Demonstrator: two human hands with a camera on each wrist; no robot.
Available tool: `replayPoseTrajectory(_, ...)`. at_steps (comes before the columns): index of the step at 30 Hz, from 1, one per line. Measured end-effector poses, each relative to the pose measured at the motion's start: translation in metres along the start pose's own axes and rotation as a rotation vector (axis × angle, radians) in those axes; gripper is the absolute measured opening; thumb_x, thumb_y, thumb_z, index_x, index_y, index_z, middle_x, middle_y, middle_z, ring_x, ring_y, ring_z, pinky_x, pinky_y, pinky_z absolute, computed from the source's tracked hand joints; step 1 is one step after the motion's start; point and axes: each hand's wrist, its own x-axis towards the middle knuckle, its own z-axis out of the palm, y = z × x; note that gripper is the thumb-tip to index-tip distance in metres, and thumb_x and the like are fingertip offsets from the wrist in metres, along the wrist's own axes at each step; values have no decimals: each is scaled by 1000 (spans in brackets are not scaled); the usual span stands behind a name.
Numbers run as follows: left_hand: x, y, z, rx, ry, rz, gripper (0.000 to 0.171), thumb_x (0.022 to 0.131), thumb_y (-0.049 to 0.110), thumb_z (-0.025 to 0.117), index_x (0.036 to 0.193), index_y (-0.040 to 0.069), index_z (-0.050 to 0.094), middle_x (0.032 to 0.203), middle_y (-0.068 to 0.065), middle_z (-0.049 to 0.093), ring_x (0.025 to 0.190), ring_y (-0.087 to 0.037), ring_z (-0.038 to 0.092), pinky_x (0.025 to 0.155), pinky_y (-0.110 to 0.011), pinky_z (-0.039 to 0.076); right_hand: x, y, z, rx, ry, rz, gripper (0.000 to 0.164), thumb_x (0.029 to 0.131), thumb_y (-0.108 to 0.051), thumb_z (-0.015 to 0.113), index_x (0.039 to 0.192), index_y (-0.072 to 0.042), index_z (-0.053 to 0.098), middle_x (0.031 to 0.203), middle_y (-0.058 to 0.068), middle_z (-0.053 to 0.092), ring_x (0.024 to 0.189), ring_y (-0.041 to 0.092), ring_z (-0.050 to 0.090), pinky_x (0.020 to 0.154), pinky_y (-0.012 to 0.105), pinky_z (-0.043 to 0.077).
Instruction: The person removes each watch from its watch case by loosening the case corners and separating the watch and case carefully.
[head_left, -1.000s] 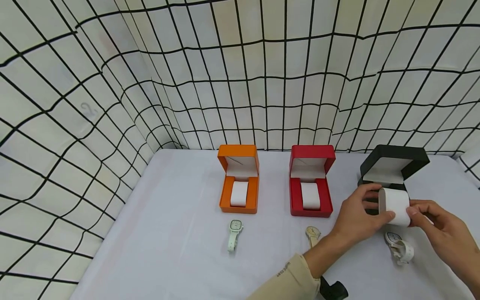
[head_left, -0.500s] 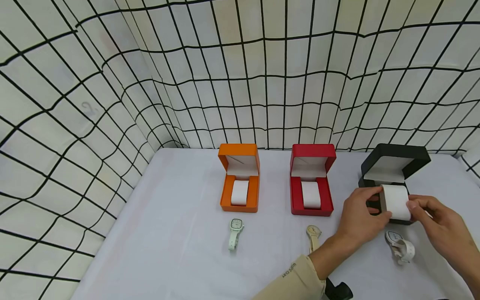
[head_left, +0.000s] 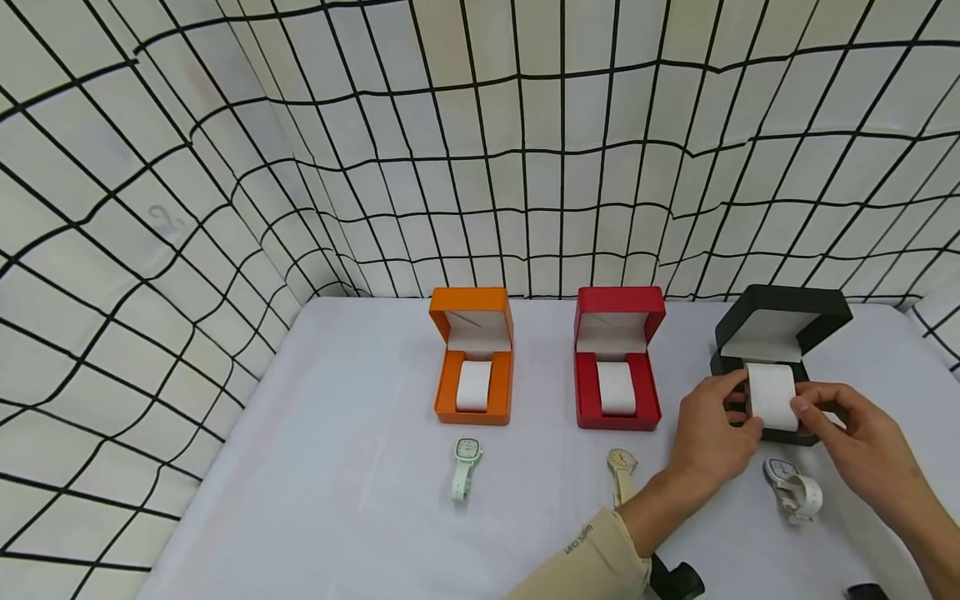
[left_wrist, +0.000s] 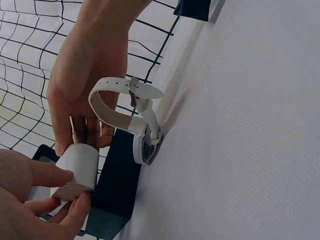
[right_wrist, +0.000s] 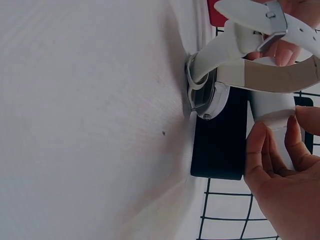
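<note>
Both hands hold a white watch cushion [head_left: 771, 396] by its ends, over the base of the open black watch box [head_left: 780, 325]. My left hand [head_left: 708, 429] pinches the left end between thumb and fingers; my right hand [head_left: 862, 437] grips the right end. In the left wrist view, the cushion [left_wrist: 80, 167] sits between both sets of fingers. The right wrist view has the right fingertips on its end, beside the dark box wall [right_wrist: 220, 145]. A watch with a buckled white strap [head_left: 795, 492] lies just in front of the box.
To the left stand an open red watch box [head_left: 618, 417] and an open orange one [head_left: 474, 417], each with a white cushion inside. A mint watch [head_left: 465, 468] and a beige watch [head_left: 622, 471], partly behind the left forearm, lie before them. Black wire mesh [head_left: 528, 158] borders the table.
Both hands have moved the cushion back and down, from in front of the black box to its base. The cushion now looks more upright. The other boxes and watches stay put.
</note>
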Motion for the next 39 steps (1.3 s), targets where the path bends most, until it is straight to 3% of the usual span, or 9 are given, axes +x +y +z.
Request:
replayPoseTrajectory(12,1,-2,4,41,11,-14,58,91,6,79,143,24,63,121,6,69,82,13,61,69,-2,50,-3,1,2,-99,-28,26,49,104,-26,65,141,0,48,120,-32,41,101,-23,39,76,-4,34)
replayPoseTrajectory(15,2,-1,5,97,17,-4,58,91,9,80,143,25,63,122,7,69,82,13,61,67,-1,49,-2,1,3,-113,-22,5,52,102,-23,68,144,0,47,125,-17,47,101,-22,38,75,-4,35)
replayPoseTrajectory(20,4,0,7,215,35,43,55,91,14,80,142,25,63,119,8,71,82,12,63,67,0,45,-1,0,3,-132,-16,-23,55,101,-17,69,147,2,46,136,22,53,101,-24,35,74,-4,37)
replayPoseTrajectory(25,7,1,7,325,45,87,53,93,21,79,143,24,63,116,9,71,84,12,64,69,-1,41,-1,-2,2,-141,-20,-21,56,103,-18,66,149,5,44,141,34,51,99,-27,30,73,-5,36)
replayPoseTrajectory(28,8,2,8,354,37,87,53,93,23,79,143,24,63,114,10,72,85,12,63,70,-4,42,-1,-3,2,-159,-33,5,58,105,-21,63,152,5,41,143,36,50,115,-1,52,72,-5,34)
replayPoseTrajectory(30,9,3,9,360,30,76,53,93,23,79,143,25,63,113,11,72,85,12,62,71,-6,43,-1,-3,2,-170,-38,19,60,106,-24,62,153,5,40,143,36,49,115,3,51,72,-6,34)
replayPoseTrajectory(32,10,3,9,356,22,57,53,93,24,80,143,26,63,112,11,72,84,12,62,71,-7,44,-1,-2,1,-173,-38,25,60,106,-25,62,154,5,39,143,36,49,115,4,51,71,-6,34)
replayPoseTrajectory(35,10,4,10,346,21,37,54,92,24,81,143,26,63,112,12,74,85,11,64,73,-8,44,-1,-3,2,-175,-27,25,60,105,-25,63,153,4,42,141,36,52,98,-14,38,71,-5,35)
replayPoseTrajectory(39,12,4,9,346,28,39,53,91,25,82,142,27,64,110,12,75,85,11,65,74,-8,42,-1,-4,3,-185,-26,31,58,106,-23,62,152,6,42,138,38,53,109,25,59,68,-5,36)
